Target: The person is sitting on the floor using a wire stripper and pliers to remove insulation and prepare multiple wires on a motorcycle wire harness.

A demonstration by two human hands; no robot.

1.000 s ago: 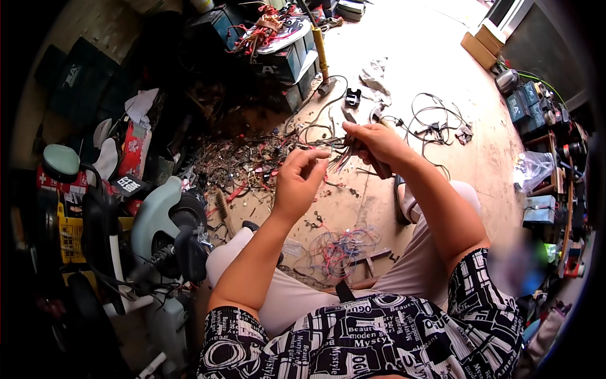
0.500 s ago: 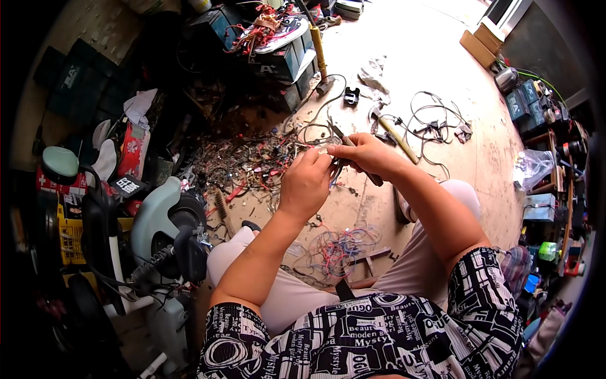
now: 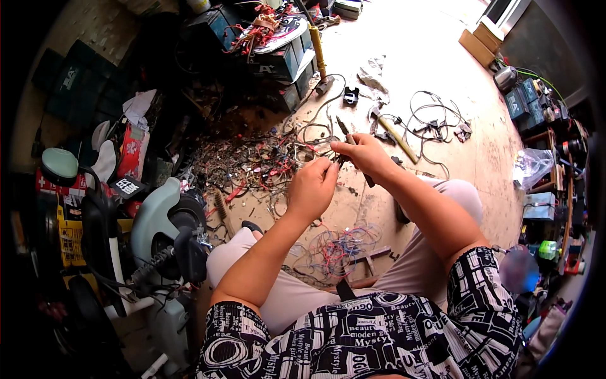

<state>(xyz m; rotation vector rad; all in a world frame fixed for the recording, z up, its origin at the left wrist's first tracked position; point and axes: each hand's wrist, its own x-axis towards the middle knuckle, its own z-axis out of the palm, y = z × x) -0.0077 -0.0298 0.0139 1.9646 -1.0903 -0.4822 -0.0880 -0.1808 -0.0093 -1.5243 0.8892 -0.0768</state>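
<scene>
Where it tapers, the dark tool [image 3: 343,128] looks pointed.

The floor [image 3: 489,151] before us carries scattered scrap [image 3: 252,161] left of our left hand [image 3: 312,187], thin tangled wires [image 3: 339,248] below it, a wooden-handled tool [image 3: 399,140] right of our right hand [image 3: 367,155].

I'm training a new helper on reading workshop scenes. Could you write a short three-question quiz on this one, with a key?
1. True or false: the right hand holds a dark tool.

2. Where does the tangle of thin wires lie?
A) inside the cardboard boxes
B) on the floor, between the legs
C) on the right shoulder

3. Fill in: the clear plastic lies toward the ____ side of the picture.

Key:
1. True
2. B
3. right
</scene>
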